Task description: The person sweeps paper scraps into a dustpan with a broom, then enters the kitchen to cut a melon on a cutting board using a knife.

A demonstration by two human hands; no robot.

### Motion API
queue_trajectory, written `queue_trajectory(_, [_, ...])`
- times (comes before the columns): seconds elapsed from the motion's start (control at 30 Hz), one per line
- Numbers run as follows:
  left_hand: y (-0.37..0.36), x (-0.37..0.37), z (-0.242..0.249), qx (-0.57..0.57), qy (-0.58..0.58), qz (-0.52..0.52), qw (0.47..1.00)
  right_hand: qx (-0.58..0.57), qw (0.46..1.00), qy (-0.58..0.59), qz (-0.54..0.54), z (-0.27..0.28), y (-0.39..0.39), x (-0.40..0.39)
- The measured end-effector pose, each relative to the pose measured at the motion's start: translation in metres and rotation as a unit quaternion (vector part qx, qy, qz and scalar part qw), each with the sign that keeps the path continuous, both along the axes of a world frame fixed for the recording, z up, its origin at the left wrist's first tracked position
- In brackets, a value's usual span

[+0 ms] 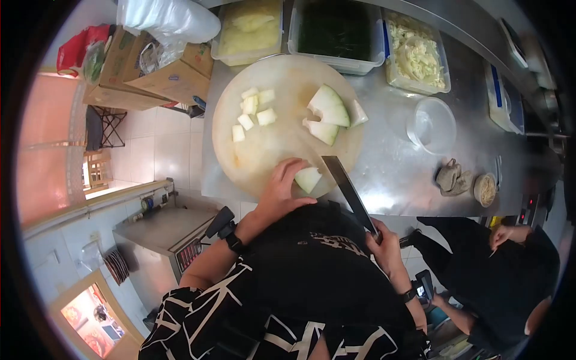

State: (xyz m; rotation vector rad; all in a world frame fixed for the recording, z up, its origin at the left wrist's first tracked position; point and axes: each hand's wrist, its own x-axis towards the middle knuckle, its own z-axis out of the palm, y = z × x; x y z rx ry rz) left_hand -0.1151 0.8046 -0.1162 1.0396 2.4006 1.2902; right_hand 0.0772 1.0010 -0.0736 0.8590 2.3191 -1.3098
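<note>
My left hand (283,187) lies at the near edge of the round cutting board (273,153), its thumb and fingers around a piece of winter melon (308,179) with white flesh. A cleaver (349,193) is gripped by its handle in my right hand (384,241). Its blade points up and left over the board's near right edge, apart from the melon piece. Larger green-rinded winter melon wedges (329,107) rest at the board's far right. Several pale melon chunks (249,104) are scattered on the far left of the board.
Behind the board stand tubs of pale slices (249,30), dark green contents (336,33) and shredded cabbage (417,60). A clear round bowl (432,126), a crumpled cloth (451,178) and a small bowl (485,189) occupy the steel counter (384,150). A co-worker (498,270) is at right.
</note>
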Motion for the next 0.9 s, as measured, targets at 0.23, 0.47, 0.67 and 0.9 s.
queue_trajectory(0.23, [-0.005,-0.008,-0.014,0.008,0.185,-0.182,0.966,0.079,0.990,0.112,0.023,0.014,-0.022,0.009])
queue_trajectory(0.47, [-0.006,-0.014,-0.019,0.013,0.184,-0.178,0.967,0.060,0.995,0.050,0.055,0.025,-0.019,0.002])
queue_trajectory(0.67, [-0.008,-0.017,-0.025,0.027,0.128,-0.188,0.973,0.051,0.996,0.034,0.065,0.038,-0.008,-0.013])
queue_trajectory(0.9, [-0.004,-0.020,-0.018,0.045,0.113,-0.182,0.976,0.054,0.993,-0.036,0.099,0.036,-0.005,-0.038])
